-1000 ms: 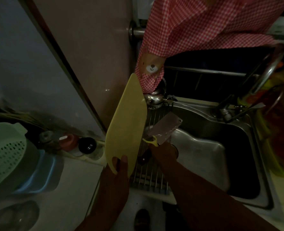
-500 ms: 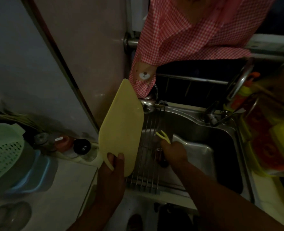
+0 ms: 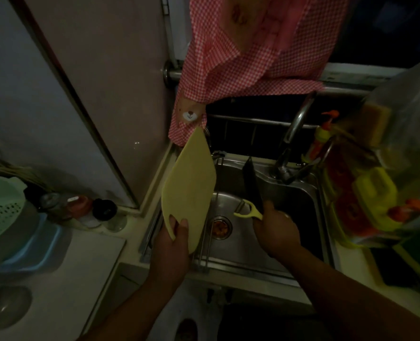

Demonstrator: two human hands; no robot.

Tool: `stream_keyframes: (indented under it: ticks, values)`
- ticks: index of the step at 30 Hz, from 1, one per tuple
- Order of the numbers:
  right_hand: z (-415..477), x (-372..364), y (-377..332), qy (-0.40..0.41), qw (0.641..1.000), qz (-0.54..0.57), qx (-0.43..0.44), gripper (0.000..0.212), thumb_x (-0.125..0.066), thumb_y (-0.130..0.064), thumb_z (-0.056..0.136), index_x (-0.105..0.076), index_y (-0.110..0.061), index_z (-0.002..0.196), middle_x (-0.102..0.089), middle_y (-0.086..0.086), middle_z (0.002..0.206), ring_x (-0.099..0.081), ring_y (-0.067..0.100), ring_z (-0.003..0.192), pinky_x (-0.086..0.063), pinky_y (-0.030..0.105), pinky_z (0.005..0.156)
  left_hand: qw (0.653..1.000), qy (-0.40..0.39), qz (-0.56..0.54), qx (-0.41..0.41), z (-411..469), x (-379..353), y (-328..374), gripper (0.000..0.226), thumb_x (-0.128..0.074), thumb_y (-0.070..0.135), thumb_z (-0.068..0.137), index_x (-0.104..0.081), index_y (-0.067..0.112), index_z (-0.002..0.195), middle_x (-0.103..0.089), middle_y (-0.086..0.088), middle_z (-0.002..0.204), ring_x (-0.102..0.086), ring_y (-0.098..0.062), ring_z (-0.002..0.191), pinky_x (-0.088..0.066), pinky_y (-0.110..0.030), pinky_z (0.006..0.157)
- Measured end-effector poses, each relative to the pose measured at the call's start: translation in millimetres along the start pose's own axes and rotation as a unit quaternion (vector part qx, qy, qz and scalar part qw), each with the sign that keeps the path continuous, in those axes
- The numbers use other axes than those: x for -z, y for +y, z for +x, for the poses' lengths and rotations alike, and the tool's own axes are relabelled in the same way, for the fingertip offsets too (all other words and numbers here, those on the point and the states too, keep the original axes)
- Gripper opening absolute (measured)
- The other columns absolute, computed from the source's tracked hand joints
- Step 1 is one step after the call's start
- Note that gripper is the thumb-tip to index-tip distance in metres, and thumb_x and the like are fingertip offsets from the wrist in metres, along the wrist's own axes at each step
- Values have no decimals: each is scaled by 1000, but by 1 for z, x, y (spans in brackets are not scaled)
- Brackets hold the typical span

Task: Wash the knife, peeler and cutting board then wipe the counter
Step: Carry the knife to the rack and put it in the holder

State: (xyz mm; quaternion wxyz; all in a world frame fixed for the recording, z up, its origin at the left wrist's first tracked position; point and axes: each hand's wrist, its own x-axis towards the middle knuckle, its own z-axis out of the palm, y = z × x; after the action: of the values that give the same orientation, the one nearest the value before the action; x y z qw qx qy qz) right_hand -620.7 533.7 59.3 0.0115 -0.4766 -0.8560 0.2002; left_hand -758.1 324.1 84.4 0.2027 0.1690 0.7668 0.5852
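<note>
My left hand [image 3: 173,244] grips the lower edge of a pale yellow cutting board [image 3: 190,185], held upright and tilted over the left side of the steel sink [image 3: 302,198]. Over the sink basin, my right hand [image 3: 276,230] holds both a dark-bladed knife [image 3: 252,182], blade pointing up and away, and a yellow peeler [image 3: 247,210], whose head sticks out to the left. The counter [image 3: 63,274] lies at lower left.
A faucet [image 3: 296,129] rises at the sink's back right. The drain [image 3: 220,227] holds orange scraps. A red checked cloth [image 3: 248,52] hangs above. A green colander [image 3: 1,210] and small jars [image 3: 90,207] sit left; a soap bottle [image 3: 323,136] and yellow items stand right.
My right hand moved right from the drying rack to over the basin, raising the knife and peeler. The board stayed in my left hand while the view shifted.
</note>
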Motion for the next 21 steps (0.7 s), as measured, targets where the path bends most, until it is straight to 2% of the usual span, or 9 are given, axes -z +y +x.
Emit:
stream_keyframes:
  ticks: [2,4,6,7,11,14,17,19,21]
  values:
    - [-1,1,1,-2,1000,1,22,37,-52,-48,100,-51,-17,122,-71,9,104,-69,33,95,-46,34,71,1000,15,-3,3,1,3,-1,21,-52,29,106,-57,23,87,-63,0,79,-61,-18,76,-44,-30,66]
    - [-6,2,3,-2,999,11,40,35,-51,-50,100,-52,-21,119,-72,8,104,-70,34,96,-48,37,73,1000,21,7,1,0,7,-4,20,-52,26,106,-62,9,100,-65,-14,85,-59,-20,78,-44,-29,66]
    - [-7,2,0,2,998,5,60,36,-51,-50,100,-52,-22,122,-73,8,105,-71,34,97,-45,35,72,999,34,16,-5,1,11,-7,29,-51,21,107,-58,-6,113,-65,-30,98,-56,-18,75,-46,-18,65]
    - [-8,3,-2,4,997,1,72,37,-50,-50,100,-52,-22,124,-73,8,106,-71,34,97,-42,33,71,999,36,22,-7,0,14,-10,30,-51,18,107,-57,-10,115,-65,-31,100,-56,-16,73,-45,-12,63]
    - [-12,8,-18,12,996,8,84,37,-49,-52,101,-51,-23,125,-73,5,105,-71,31,97,-38,31,68,999,38,14,-1,-1,23,-17,27,-51,16,106,-59,-9,114,-60,-14,84,-56,-9,70,-42,-5,58]
    - [-9,11,-30,8,997,5,74,36,-48,-53,101,-51,-24,121,-73,6,103,-72,31,94,-41,32,67,999,33,4,-1,8,28,-20,27,-52,16,106,-59,-8,114,-58,-13,84,-56,-13,71,-40,-4,57]
    - [-7,11,-37,23,998,5,51,31,-51,-49,99,-52,-25,118,-72,5,99,-71,32,90,-46,33,65,1000,9,-14,15,20,33,-19,19,-52,16,106,-59,-1,104,-56,-6,80,-54,-12,69,-40,-5,55]
    - [-8,11,-47,29,999,14,32,22,-53,-45,99,-53,-26,111,-69,0,88,-70,29,81,-45,32,61,999,-7,-41,22,26,37,-20,17,-52,15,106,-54,4,93,-56,-6,74,-54,-9,62,-44,-16,59]
    - [-9,12,-60,23,992,123,2,15,-55,-41,100,-55,-26,97,-64,-2,75,-65,22,63,-43,27,53,996,-33,-73,35,32,39,-27,19,-53,15,105,-57,1,94,-54,-10,69,-54,-9,59,-43,-28,64]
